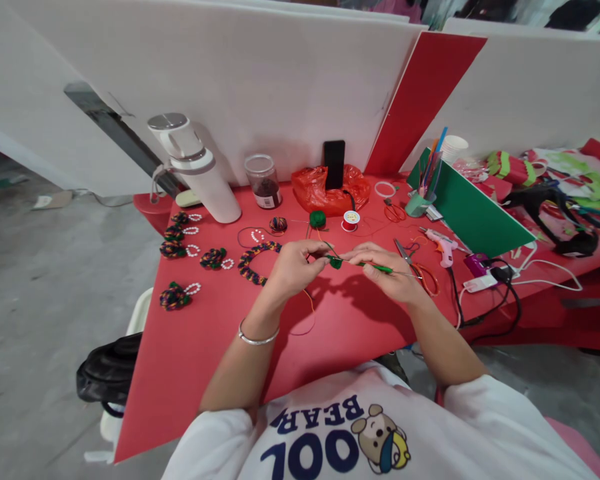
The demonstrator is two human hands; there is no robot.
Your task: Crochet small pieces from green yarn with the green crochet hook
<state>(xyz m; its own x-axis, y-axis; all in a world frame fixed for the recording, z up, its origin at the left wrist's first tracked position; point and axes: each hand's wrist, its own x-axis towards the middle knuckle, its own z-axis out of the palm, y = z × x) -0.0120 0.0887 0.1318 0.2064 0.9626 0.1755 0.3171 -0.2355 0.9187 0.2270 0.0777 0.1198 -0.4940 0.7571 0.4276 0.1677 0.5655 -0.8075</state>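
Observation:
My left hand (300,267) pinches a small piece of green crochet work (335,263) between thumb and fingers. Closed around a crochet hook with a green handle (384,269), my right hand (383,267) brings the hook's tip to that piece. Behind the hands sits a ball of green yarn (317,219), with a spool of red thread (351,221) at its right. A multicoloured braided yarn ring (253,263) lies partly hidden behind my left hand. An orange thread (312,310) trails on the table below my hands.
Several yarn pieces with white bead loops (175,297) lie at the left. A white bottle (210,187), a jar (263,181) and a phone (335,165) on a red plastic bag (310,190) stand behind. Scissors (404,252), a glue gun (445,248) and a power strip (479,283) lie right.

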